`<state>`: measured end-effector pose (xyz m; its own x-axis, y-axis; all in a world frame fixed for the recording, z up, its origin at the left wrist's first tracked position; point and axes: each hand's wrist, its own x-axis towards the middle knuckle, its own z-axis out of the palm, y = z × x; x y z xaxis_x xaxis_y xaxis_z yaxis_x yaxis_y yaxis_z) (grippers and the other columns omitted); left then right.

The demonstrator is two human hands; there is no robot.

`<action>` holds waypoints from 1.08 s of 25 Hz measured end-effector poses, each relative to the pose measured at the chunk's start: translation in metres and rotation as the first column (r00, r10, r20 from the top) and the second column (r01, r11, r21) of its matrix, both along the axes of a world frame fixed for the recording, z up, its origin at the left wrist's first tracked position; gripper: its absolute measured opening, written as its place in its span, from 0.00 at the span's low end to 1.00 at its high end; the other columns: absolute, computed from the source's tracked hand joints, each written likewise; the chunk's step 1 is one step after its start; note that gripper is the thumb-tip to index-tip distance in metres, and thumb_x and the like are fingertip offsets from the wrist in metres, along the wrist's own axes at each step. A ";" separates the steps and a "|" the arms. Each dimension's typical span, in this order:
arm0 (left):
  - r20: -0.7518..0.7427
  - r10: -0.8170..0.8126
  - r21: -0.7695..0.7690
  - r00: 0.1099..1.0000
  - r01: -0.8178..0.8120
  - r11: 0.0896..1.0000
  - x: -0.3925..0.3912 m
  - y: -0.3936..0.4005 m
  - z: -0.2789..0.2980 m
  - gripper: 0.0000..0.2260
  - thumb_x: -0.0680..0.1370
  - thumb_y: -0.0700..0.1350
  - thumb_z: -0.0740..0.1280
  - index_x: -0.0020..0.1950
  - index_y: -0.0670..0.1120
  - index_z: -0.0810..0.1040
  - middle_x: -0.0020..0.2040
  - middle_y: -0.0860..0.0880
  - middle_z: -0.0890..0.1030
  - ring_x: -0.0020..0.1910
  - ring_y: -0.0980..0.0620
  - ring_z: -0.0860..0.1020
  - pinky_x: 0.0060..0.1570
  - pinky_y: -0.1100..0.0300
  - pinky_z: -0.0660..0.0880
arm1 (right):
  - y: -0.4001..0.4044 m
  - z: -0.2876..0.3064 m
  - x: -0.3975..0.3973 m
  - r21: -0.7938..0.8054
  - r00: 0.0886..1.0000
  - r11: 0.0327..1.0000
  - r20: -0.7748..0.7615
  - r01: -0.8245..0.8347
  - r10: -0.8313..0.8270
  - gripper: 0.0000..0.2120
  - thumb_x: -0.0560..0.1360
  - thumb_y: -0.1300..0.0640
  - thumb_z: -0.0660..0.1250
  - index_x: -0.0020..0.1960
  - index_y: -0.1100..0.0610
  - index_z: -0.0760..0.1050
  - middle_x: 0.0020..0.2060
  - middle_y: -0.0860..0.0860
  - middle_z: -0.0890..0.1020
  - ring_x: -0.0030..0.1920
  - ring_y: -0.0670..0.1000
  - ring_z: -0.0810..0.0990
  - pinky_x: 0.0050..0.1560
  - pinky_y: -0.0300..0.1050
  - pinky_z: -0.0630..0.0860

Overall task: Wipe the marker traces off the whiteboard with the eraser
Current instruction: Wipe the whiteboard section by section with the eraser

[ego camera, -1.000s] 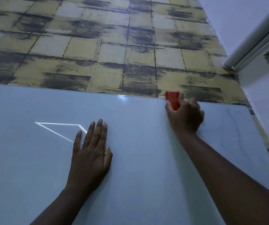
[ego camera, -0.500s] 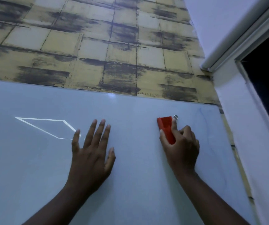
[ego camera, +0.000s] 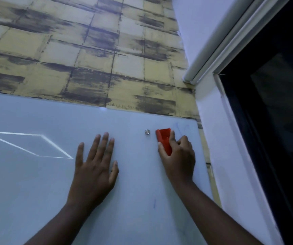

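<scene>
Your right hand (ego camera: pixel 177 160) is gripping the red block eraser (ego camera: pixel 164 140) against the glossy white whiteboard (ego camera: pixel 36 191), now nearer its upper right corner than half a second ago, beside a round silver mounting stud (ego camera: pixel 147 131) and faint blue marker traces (ego camera: pixel 179 127). Your left hand (ego camera: pixel 94 172) is resting flat, fingers spread, holding nothing, as before.
</scene>
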<state>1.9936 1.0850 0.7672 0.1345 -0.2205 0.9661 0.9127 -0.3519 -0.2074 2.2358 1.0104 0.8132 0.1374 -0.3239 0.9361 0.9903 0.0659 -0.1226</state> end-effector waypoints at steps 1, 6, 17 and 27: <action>0.002 -0.004 0.012 1.000 0.004 1.000 0.000 0.000 -0.001 0.31 0.84 0.53 0.53 0.85 0.42 0.63 0.85 0.43 0.61 0.84 0.42 0.61 0.80 0.33 0.56 | 0.001 0.005 -0.002 0.012 1.000 1.000 0.016 0.016 -0.017 0.28 0.77 0.45 0.71 0.73 0.58 0.75 0.44 0.56 0.75 0.43 0.57 0.77 0.42 0.53 0.80; -0.004 -0.004 0.057 1.000 0.004 0.998 -0.002 0.005 -0.003 0.30 0.84 0.53 0.52 0.85 0.43 0.62 0.85 0.44 0.62 0.84 0.44 0.63 0.80 0.35 0.57 | 0.002 0.041 0.016 0.040 0.997 0.997 0.036 0.065 -0.066 0.28 0.78 0.42 0.68 0.71 0.57 0.77 0.46 0.57 0.77 0.45 0.58 0.79 0.43 0.51 0.78; 0.022 -0.026 0.039 0.999 0.026 0.999 -0.002 0.002 -0.018 0.30 0.84 0.52 0.52 0.85 0.42 0.61 0.85 0.43 0.61 0.84 0.43 0.61 0.81 0.36 0.55 | -0.012 0.044 0.076 0.029 0.972 0.999 -0.236 0.030 -0.022 0.29 0.80 0.42 0.66 0.75 0.58 0.73 0.49 0.59 0.76 0.50 0.61 0.78 0.49 0.54 0.79; -0.011 -0.054 -0.049 0.998 0.054 0.997 -0.003 0.000 -0.038 0.31 0.85 0.53 0.52 0.86 0.41 0.58 0.87 0.41 0.56 0.86 0.42 0.55 0.82 0.35 0.54 | 0.004 -0.130 -0.047 -0.134 0.957 0.987 0.285 0.092 -0.050 0.31 0.78 0.40 0.67 0.76 0.54 0.72 0.45 0.53 0.76 0.43 0.54 0.76 0.40 0.51 0.77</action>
<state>1.9908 1.0848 0.7288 0.1355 -0.1808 0.9742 0.8896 -0.4106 -0.1999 2.1888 1.0144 0.6833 -0.1551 -0.1824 0.9709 0.9876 -0.0036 0.1571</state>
